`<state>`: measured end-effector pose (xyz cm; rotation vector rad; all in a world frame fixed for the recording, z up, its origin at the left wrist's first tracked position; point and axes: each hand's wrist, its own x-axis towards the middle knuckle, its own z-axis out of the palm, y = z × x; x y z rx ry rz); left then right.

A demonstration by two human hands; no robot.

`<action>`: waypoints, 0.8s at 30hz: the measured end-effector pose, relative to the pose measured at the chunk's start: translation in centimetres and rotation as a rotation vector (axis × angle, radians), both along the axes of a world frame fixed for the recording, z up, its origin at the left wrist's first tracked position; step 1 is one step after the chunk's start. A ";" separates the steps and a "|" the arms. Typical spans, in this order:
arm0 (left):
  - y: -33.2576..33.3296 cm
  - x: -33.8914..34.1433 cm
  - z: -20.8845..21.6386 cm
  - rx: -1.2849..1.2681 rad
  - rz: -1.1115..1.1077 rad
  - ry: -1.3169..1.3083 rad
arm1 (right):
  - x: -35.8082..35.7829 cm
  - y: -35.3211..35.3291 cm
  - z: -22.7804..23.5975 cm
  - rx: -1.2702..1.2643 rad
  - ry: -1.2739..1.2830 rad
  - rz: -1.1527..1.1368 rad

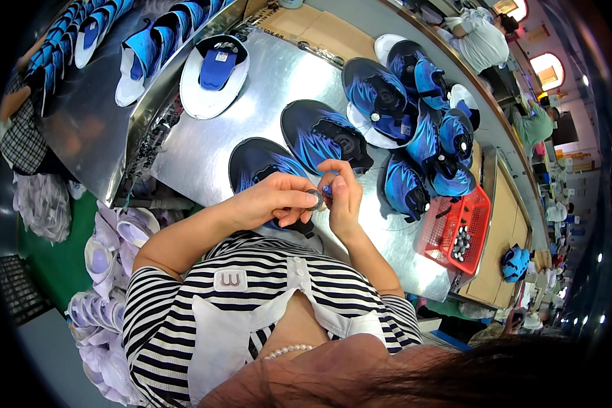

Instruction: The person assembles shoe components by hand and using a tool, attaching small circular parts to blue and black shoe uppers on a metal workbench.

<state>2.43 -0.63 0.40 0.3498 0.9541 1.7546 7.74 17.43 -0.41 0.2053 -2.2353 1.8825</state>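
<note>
The left hand (pixel 268 198) and the right hand (pixel 343 197) meet just in front of the person's chest, above the near edge of the shiny metal surface (pixel 204 153). The left hand is pinched narrow around a small grey ring-shaped dial (pixel 315 199), held between thumb and fingertips. The right hand is also closed down, its fingertips gripping a small blue piece (pixel 327 190) pressed against the side of the dial. Whether the two parts are already joined cannot be told; they touch.

Directly beyond the left hand lies a dark shoe upper with blue flame pattern (pixel 262 163), flat on the surface; part of it sits beneath the left hand and wrist. Just beyond the right hand lies a second upper (pixel 323 132) of the same kind, its round black fitting showing. Further out from the right hand, a pile of finished uppers (pixel 421 129) overlaps in a heap. To the outside of the right forearm stands a red basket (pixel 479 217) with a cluster of small dark dials at one end.

To do this step well, it seems best to keep the dial steady in the left hand and let the right hand do the fine aligning, pressing squarely so that the blue piece seats evenly and not at a tilt. Holding the pair low over the upper, as now, means a dropped part lands close by and not on the floor.
</note>
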 end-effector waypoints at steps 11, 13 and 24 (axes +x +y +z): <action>0.1 -0.2 -0.5 -0.011 -0.004 -0.036 | 0.1 0.2 -0.3 -0.002 0.000 0.008; 0.2 -0.2 -0.4 -0.024 -0.008 -0.048 | 0.0 0.2 -0.4 0.003 0.007 0.011; -0.1 -0.2 -0.5 -0.021 0.078 -0.024 | 0.2 0.1 -0.7 -0.004 -0.012 -0.017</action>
